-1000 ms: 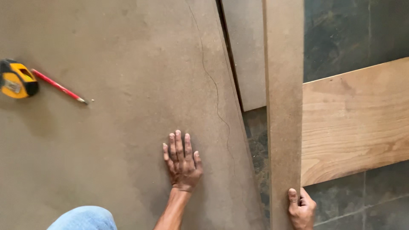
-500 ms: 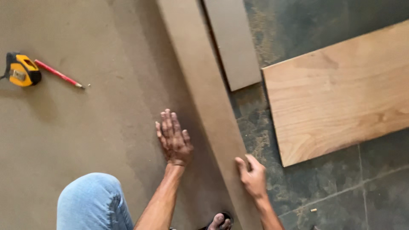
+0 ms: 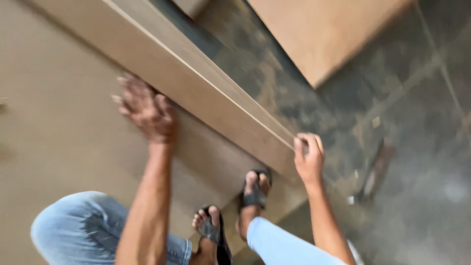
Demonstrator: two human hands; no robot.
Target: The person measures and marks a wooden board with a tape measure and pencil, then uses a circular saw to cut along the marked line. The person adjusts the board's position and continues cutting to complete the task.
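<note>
A big brown fibreboard sheet (image 3: 54, 147) lies flat on the floor and fills the left side of the view. It looks smooth, dull and hard, like pressed wood dust.

Next to it the stone floor (image 3: 417, 147) is dark grey, patchy and dusty, with thin lines between the tiles.

A long board strip (image 3: 206, 93) runs from the top left down to the lower middle. It rests across the big sheet and is tipped up on one long side, so its thin pale edge shows. It has flat faces and sharp, straight corners. I think it is stiff and will not bend much, but it is long, so it may swing or wobble if held at one end only. It looks fairly heavy for its width. The edge may feel rough. Holding it with two hands set apart seems best.

A lighter wooden panel (image 3: 319, 34) lies at the top right, well apart from the hands.

The left hand (image 3: 147, 110) is spread out flat, fingers apart, pressing on the strip's face. The right hand (image 3: 308, 159) is curled around the near end of the strip, pinching its thin edge.

Two feet in black sandals (image 3: 255, 194) stand on the big sheet, just beside the strip's near end.
</note>
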